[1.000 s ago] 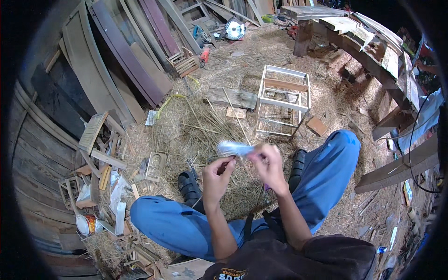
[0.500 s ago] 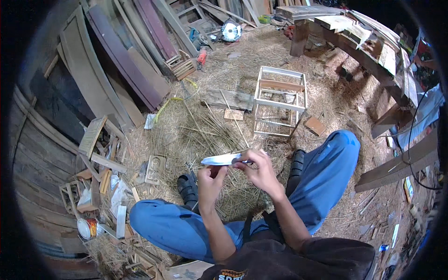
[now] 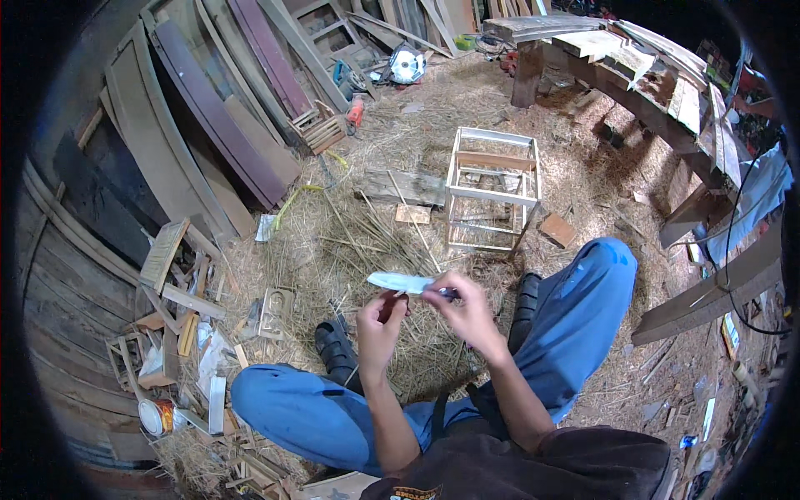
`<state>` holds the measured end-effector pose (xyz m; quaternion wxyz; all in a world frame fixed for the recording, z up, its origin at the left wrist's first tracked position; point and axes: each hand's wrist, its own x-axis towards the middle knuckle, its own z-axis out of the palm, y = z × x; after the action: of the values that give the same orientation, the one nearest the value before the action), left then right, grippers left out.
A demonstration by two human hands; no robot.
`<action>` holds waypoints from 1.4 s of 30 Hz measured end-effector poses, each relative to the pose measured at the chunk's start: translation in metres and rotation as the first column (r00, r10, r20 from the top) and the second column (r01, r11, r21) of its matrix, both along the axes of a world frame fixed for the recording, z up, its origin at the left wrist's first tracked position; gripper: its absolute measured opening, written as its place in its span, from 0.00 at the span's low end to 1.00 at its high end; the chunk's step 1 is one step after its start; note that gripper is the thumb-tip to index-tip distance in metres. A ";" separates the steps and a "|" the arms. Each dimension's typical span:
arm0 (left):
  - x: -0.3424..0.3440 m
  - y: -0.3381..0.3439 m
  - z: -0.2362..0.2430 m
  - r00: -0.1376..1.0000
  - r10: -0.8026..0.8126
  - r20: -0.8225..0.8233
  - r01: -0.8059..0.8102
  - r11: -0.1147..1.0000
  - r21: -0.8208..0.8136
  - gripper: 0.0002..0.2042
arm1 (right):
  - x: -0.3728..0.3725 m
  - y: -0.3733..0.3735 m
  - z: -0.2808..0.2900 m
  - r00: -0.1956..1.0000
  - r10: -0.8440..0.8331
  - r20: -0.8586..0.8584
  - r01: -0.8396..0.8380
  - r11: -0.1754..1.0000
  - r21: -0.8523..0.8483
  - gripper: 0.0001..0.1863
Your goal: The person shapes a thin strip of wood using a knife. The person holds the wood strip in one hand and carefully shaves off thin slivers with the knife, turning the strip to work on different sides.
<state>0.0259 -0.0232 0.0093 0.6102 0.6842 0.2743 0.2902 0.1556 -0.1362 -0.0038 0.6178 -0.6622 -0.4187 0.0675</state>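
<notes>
A knife (image 3: pixel 400 282) with a broad pale blade lies level in front of my knees, its tip pointing left. My right hand (image 3: pixel 468 315) is closed around its dark handle, thumb and fingers close to the base of the blade. Just under the blade, my left hand (image 3: pixel 380 332) is closed in a pinch, fingertips up against the blade's lower edge. Whatever those fingers hold is too small and hidden to make out. Thin split sticks (image 3: pixel 358 227) lie in a loose heap on the straw-covered ground beyond my hands.
A small wooden frame (image 3: pixel 493 200) stands ahead to the right, beside a wood block (image 3: pixel 557 230). Boards (image 3: pixel 218 108) lean along the left wall. A circular saw (image 3: pixel 407 65) sits at the back; a heavy timber bench (image 3: pixel 642 92) runs along the right. Wood scraps and a can (image 3: pixel 155 417) lie left.
The knife has tilted, showing its blade's flat side at a different angle, tip slightly higher. Both hands have shifted a little; the grip on the handle stays.
</notes>
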 end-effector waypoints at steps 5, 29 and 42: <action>-0.005 0.005 -0.014 0.998 -0.013 0.059 0.016 0.999 -0.043 0.06 | -0.002 0.003 0.000 0.974 -0.010 0.225 0.017 0.999 -0.027 0.06; -0.004 0.002 -0.009 0.996 -0.001 0.088 0.004 0.999 -0.033 0.08 | -0.008 0.001 0.003 0.985 0.085 -0.151 -0.099 0.991 -0.085 0.07; -0.004 0.006 -0.009 1.000 0.005 0.024 -0.004 1.000 -0.007 0.09 | 0.006 -0.004 0.000 0.966 -0.080 0.247 0.115 0.985 -0.129 0.11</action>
<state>0.0217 -0.0171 -0.0001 0.6154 0.6778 0.2696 0.2988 0.1612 -0.1397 -0.0034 0.5162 -0.7276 -0.4516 -0.0140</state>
